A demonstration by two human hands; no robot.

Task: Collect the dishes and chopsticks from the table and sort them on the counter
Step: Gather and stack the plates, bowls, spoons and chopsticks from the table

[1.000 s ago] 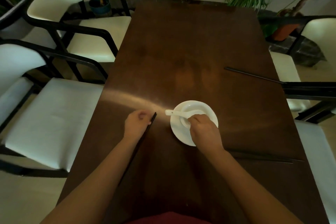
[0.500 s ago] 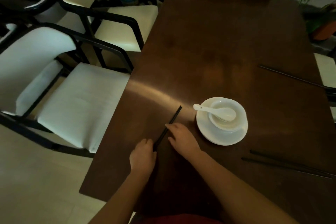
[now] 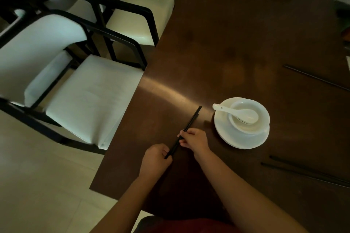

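Only the head cam here, looking down at a dark brown table (image 3: 236, 43). Both hands are on the same pair of black chopsticks (image 3: 191, 122), which runs diagonally from near the table's left edge up toward the dishes. The left hand (image 3: 155, 159) is closed around the near end, fingers curled over it, and the right hand (image 3: 194, 140) pinches the pair a bit further up, thumb and fingertips clamped on the sticks. The far tips look like they sit at or just above the wood (can't really tell which). Just right of those tips is a white plate (image 3: 227, 134) with a white bowl (image 3: 246, 128) sitting on it, and a white spoon (image 3: 240, 113) lying in the bowl with its handle poking out to the left over the rim. Another pair of chopsticks (image 3: 306, 172) lies flat near the bottom right, well apart from the hands, and one more (image 3: 316, 79) lies at the far right edge. Two white-cushioned chairs (image 3: 91, 96) with black frames stand along the left side of the table.
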